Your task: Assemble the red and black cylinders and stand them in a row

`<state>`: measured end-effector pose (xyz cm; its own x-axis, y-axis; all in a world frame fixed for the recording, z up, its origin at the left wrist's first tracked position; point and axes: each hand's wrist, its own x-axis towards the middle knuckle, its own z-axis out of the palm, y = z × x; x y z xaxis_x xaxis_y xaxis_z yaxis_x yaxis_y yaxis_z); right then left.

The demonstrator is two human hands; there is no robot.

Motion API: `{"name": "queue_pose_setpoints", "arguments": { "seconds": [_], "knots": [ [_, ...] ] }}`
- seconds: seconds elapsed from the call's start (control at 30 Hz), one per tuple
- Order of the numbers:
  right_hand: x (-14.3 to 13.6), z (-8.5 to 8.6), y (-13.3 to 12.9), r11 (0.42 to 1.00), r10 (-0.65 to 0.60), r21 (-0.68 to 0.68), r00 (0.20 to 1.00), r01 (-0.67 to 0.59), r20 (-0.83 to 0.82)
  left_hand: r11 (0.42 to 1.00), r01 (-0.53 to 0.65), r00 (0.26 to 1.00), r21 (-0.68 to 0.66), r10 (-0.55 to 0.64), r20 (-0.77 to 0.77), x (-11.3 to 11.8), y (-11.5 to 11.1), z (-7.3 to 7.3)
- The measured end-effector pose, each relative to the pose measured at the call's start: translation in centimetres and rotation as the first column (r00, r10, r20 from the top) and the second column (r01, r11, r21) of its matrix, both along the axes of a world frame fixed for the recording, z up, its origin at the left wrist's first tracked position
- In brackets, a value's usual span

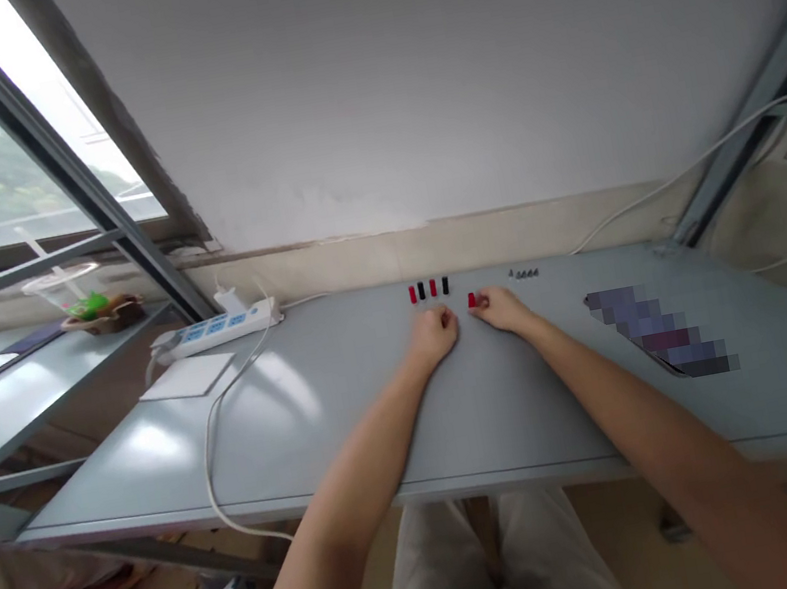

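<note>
My right hand point(503, 307) pinches a small red cylinder point(472, 300) between its fingertips, low over the grey desk point(357, 433). My left hand point(436, 330) rests on the desk with its fingers curled closed; whether anything is in them is hidden. Just beyond it stands a short row of small upright cylinders, alternating in colour: a red one point(413, 295), a black one point(421, 291), another red one point(433, 287) and another black one point(445, 285). Behind my right hand lies a row of tiny dark metal pieces point(527, 274), too small to name.
A power strip point(224, 330) with a plugged-in charger and a white flat square point(189, 377) lie at the left. A white cable point(210, 439) crosses the desk's front edge. At the right is a phone-like slab point(659, 329), its screen blurred. The wall point(443, 103) closes the back.
</note>
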<state>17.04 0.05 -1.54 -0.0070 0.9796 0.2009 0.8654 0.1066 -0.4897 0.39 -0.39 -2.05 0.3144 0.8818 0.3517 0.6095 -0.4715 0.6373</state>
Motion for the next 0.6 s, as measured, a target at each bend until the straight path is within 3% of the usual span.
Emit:
{"name": "queue_pose_setpoints", "arguments": {
  "seconds": [0.1, 0.2, 0.37, 0.6],
  "knots": [
    [-0.7, 1.1, -0.8, 0.987, 0.159, 0.003, 0.984, -0.160, 0.081, 0.999, 0.013, 0.994, 0.045, -0.018, 0.106, 0.1, 0.2, -0.1],
    [-1.3, 1.9, -1.2, 0.973, 0.222, 0.023, 0.958, -0.230, 0.181, 0.995, 0.050, 0.987, 0.082, -0.062, 0.150, 0.2, 0.2, -0.2],
    [-1.3, 2.3, -1.4, 0.964, 0.239, 0.054, 0.937, -0.261, 0.255, 0.993, 0.076, 0.980, 0.094, -0.092, 0.175, 0.4, 0.6, -0.4],
    [-0.5, 2.4, -1.6, 0.981, 0.155, 0.080, 0.958, -0.179, 0.241, 0.999, -0.048, 0.921, 0.020, 0.037, 0.389, 0.4, 1.2, -0.3]
  ]
}}
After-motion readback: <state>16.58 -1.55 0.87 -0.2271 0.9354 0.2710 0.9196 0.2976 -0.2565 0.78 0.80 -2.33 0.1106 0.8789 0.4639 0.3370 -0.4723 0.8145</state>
